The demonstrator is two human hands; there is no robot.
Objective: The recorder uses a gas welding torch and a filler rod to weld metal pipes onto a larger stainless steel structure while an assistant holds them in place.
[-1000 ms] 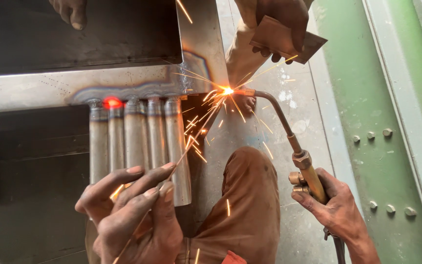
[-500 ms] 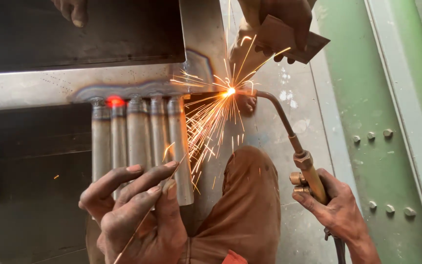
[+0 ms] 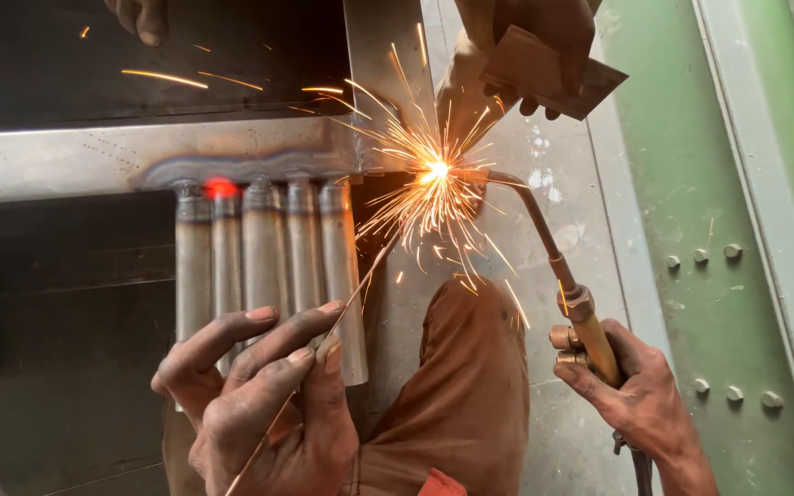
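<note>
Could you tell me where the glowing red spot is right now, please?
In the head view, the glowing red spot sits upper left, atop the second of the five upright metal tubes, just under the horizontal steel bar.

Looking down, I see my right hand point(image 3: 634, 395) gripping a brass torch point(image 3: 570, 294) whose curved neck ends in a bright spray of sparks point(image 3: 434, 171). My left hand point(image 3: 255, 395) pinches a thin filler rod point(image 3: 342, 312), angled up toward the sparks, over five upright steel tubes point(image 3: 268, 266) joined to a flat steel bar point(image 3: 94, 161); one joint glows red point(image 3: 221, 186). Another person's hand point(image 3: 544, 46) holds a flat plate point(image 3: 549, 73) above.
</note>
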